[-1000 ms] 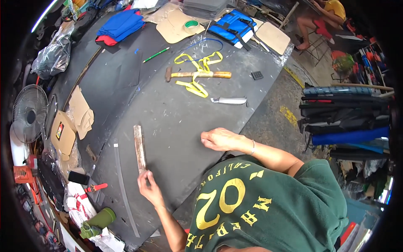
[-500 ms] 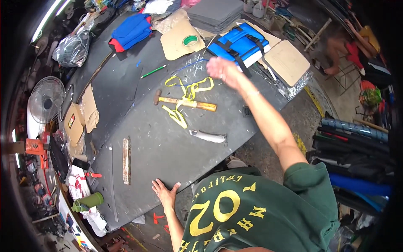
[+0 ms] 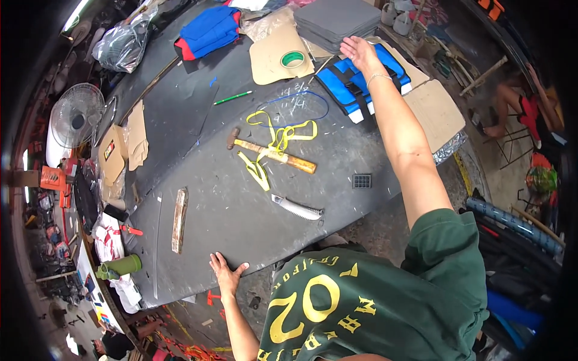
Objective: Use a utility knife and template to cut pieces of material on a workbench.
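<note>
My right hand (image 3: 360, 53) reaches far across the table over the blue bag (image 3: 337, 84) with black straps, fingers stretched out and holding nothing. Whether it touches the bag I cannot tell. At the near table edge my left hand (image 3: 226, 277) rests with fingers spread, also holding nothing. Between them lies a hammer (image 3: 288, 159) with a wooden handle, yellow strap (image 3: 295, 131) looped about it. A knife (image 3: 299, 208) with a pale blade is nearer me, and a worn wooden bar (image 3: 179, 221) lies beyond my left hand. A thin blue cord loop (image 3: 328, 109) is near the bag.
The dark table (image 3: 229, 210) holds a green pencil (image 3: 233, 97), green tape roll (image 3: 292, 59) on cardboard, a small black grid-like block (image 3: 362, 181) and folded blue-red cloth (image 3: 211, 27). Grey sheets (image 3: 337, 21) are stacked behind. A fan (image 3: 77, 115) stands left; a person (image 3: 512, 111) sits at right.
My right hand has moved farther away and to the right, from the bag's near left corner to over its far part. My left hand stays at the table edge. The view has shifted slightly.
</note>
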Available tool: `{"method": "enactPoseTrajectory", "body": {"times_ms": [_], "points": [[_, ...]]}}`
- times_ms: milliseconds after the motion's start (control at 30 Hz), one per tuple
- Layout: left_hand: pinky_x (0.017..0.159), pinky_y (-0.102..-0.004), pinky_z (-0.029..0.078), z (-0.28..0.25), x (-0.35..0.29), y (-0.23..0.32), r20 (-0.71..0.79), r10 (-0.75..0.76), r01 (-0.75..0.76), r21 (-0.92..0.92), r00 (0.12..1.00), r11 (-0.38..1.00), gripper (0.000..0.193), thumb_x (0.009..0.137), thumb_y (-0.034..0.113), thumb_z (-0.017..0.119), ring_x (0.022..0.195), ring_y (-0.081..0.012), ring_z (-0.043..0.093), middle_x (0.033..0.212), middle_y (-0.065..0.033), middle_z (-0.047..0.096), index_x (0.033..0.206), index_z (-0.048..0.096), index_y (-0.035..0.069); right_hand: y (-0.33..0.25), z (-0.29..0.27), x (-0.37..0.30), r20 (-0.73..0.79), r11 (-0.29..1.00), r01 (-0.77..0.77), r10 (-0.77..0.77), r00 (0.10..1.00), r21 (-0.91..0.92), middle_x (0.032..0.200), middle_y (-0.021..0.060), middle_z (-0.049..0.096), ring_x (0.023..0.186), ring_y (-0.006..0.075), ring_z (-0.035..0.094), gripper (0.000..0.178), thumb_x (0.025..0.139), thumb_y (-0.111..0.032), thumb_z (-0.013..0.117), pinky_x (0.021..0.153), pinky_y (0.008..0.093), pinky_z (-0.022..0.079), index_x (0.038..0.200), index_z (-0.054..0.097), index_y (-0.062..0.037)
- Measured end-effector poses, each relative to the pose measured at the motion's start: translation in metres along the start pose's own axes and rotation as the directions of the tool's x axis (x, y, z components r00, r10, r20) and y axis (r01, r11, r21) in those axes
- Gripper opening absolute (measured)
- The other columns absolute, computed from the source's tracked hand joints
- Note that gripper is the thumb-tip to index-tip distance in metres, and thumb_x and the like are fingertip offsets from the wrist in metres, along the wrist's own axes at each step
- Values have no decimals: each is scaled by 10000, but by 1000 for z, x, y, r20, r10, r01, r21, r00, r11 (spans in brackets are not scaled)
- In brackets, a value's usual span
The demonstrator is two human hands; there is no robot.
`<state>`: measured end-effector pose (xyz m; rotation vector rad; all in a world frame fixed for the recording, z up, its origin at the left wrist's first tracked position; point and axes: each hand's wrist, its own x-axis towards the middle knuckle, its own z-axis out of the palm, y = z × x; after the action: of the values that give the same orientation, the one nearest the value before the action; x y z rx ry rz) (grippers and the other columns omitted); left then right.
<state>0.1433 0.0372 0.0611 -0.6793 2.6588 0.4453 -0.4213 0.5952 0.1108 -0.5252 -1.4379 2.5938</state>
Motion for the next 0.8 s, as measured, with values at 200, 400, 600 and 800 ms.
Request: {"method": "enactPoseTrajectory", "body": {"times_ms": [200, 400, 600, 800], "points": [[1222, -552, 235, 5, 1, -5, -22, 22, -22, -24, 1000, 999, 1307, 642, 606, 850, 1516, -517, 109, 1657, -286, 108, 1595, 185, 7, 0, -3, 20, -29, 1000, -2, 2, 1000, 0, 1498, 311, 424, 1248, 457, 570, 509, 1056, -130, 435, 1001, 498, 561, 1492, 304, 98], [1233, -506, 237, 4, 1, -1, -13, 10, -10, 14, 1000, 1000, 1276, 683, 563, 858, 1531, -476, 110, 1673, -251, 92, 1610, 152, 41, -13, -2, 25, 36, 1000, -4, 4, 999, -10, 1500, 344, 400, 1266, 466, 559, 565, 1048, -140, 469, 1001, 496, 564, 1519, 263, 96], [1228, -508, 247, 5, -1, -3, -29, 20, -20, 3, 999, 1000, 1271, 682, 544, 865, 1528, -478, 119, 1672, -253, 95, 1609, 156, 38, -16, -5, 37, 88, 999, 31, -29, 996, -28, 1487, 317, 434, 1267, 449, 563, 554, 1058, -149, 450, 1025, 492, 549, 1511, 247, 97], [1226, -506, 253, 4, -2, 3, -36, 2, -2, -2, 999, 1000, 1266, 669, 539, 870, 1528, -474, 128, 1669, -257, 109, 1604, 183, 33, -13, -8, 51, 28, 999, -35, 36, 999, -23, 1444, 320, 468, 1224, 465, 585, 456, 1050, -104, 465, 971, 506, 584, 1440, 340, 96]]}}
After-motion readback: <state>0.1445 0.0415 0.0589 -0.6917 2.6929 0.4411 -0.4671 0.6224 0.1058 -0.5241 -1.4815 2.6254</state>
